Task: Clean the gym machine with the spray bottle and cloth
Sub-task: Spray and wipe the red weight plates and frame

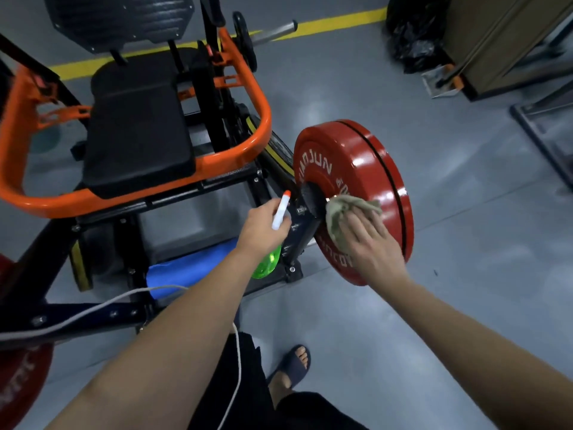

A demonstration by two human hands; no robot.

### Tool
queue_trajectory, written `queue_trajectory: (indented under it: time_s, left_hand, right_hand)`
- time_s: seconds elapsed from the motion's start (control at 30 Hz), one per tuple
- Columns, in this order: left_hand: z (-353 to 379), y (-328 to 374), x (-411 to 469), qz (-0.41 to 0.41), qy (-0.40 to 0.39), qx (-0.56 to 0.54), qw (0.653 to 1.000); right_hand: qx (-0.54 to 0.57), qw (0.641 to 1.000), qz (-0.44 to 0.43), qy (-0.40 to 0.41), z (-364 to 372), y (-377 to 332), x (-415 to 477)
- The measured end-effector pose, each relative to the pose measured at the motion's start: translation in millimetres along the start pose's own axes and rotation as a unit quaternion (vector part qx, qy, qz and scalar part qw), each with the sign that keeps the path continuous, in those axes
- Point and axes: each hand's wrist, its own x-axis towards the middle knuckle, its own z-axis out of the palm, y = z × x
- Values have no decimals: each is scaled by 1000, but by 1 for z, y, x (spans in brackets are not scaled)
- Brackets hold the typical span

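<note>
We grip the one spray bottle (280,211) in our left hand (260,226), green body hanging below the wrist. Our right hand (372,240) lies flat, fingers straight, pressing the one cloth (338,212) onto the red weight plate (356,156) on the gym machine (260,119) — maybe two plates stacked there, hard to tell.

The cloth (338,212) lies on the weight plate (366,162), right of the seat (136,125); the spray bottle (280,211) sits between them.
</note>
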Motion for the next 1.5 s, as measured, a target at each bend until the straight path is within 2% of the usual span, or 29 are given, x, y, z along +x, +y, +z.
queue_trajectory:
  time_s: [0.07, 0.13, 0.23, 0.33, 0.4, 0.43, 0.5, 0.7, 0.77, 0.83, 0.9, 0.97, 1.0, 1.03, 1.07, 1.13, 1.2, 1.23, 1.3, 1.4, 1.5]
  left_hand:
    - [-6, 1, 1, 22, -11, 10, 1000]
    - [-16, -1, 5, 45, -21, 15, 999]
    - [-35, -13, 16, 43, -22, 22, 999]
    - [-57, -29, 35, 34, -26, 24, 999]
    - [-70, -36, 47, 40, -35, 19, 998]
    - [-76, -38, 53, 42, -41, 10, 998]
    - [-87, -40, 64, 47, -51, -4, 998]
    - [-107, -39, 94, 48, -65, 20, 997]
    - [-113, -32, 102, 52, -79, 19, 995]
    - [-116, -21, 109, 64, -93, 8, 994]
    - [-116, -8, 116, 75, -88, -3, 993]
    - [-113, 9, 124, 88, -86, -6, 992]
    - [-110, 18, 127, 93, -94, -10, 991]
    - [-107, 30, 129, 100, -99, -13, 990]
    - [-104, 43, 130, 104, -96, -14, 990]
    - [-100, 77, 127, 110, -84, -28, 990]
    - [-93, 110, 123, 110, -80, -54, 989]
    - [-87, 128, 120, 114, -81, -50, 989]
    - [-72, 157, 119, 128, -77, -7, 989]
    - [-28, 206, 119, 110, -53, 63, 990]
    - [31, 269, 106, 93, -18, 106, 990]
  right_hand:
    - [-102, 992, -26, -65, -12, -2, 73]
    - [-183, 976, -13, -114, -26, 2, 142]
    - [-199, 970, 72, -116, -48, 15, 216]
    - [-123, 971, 118, -168, -42, 17, 233]
    - [-127, 959, 54, -247, -18, 7, 207]
    - [-159, 940, 10, -303, -12, -1, 189]
    - [-185, 922, -47, -337, -8, -1, 179]
    - [-103, 961, 39, -254, -27, 20, 293]
    - [-26, 966, 83, -244, -35, 18, 298]
    - [-28, 964, 75, -252, -28, 15, 270]
    - [-14, 975, 52, -215, -23, 7, 233]
    - [-64, 962, -43, -264, -17, 8, 213]
    - [-41, 952, -51, -300, -19, 8, 209]
    - [9, 953, -35, -299, -25, 8, 209]
    - [59, 956, -29, -285, -31, 12, 213]
    - [116, 973, -17, -201, -47, 25, 208]
    - [165, 983, 39, -64, -59, 49, 195]
    - [201, 977, 68, -13, -64, 65, 183]
    - [290, 936, 197, 33, -70, 100, 156]
    - [373, 841, 391, -20, -64, 164, 93]
    - [424, 784, 451, -37, -53, 220, 27]
